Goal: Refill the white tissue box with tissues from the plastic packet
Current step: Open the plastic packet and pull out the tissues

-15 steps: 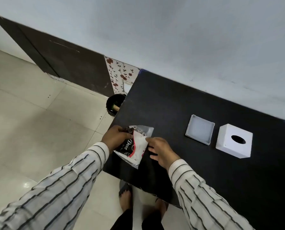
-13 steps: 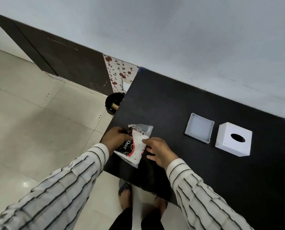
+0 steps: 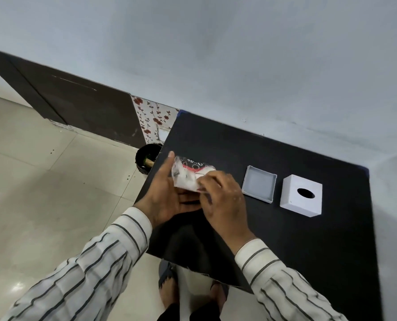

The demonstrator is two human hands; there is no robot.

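Observation:
A plastic tissue packet (image 3: 188,176), clear with red and black print, is lifted above the left part of the black table (image 3: 297,239). My left hand (image 3: 167,195) cups it from below and the left, thumb up along its edge. My right hand (image 3: 223,195) pinches the packet's right end with its fingertips. The white tissue box (image 3: 301,195), a cube with an oval hole on top, stands to the right. Its separate shallow tray-like base (image 3: 259,186) lies between the box and my hands.
A dark round bin (image 3: 147,156) sits on the tiled floor by the table's left edge, below a floral wall panel (image 3: 152,119). A grey wall runs behind the table. My feet (image 3: 169,288) show under the near table edge.
Both hands have lifted the packet off the table and turned it. My right hand has moved from beside it onto its right end.

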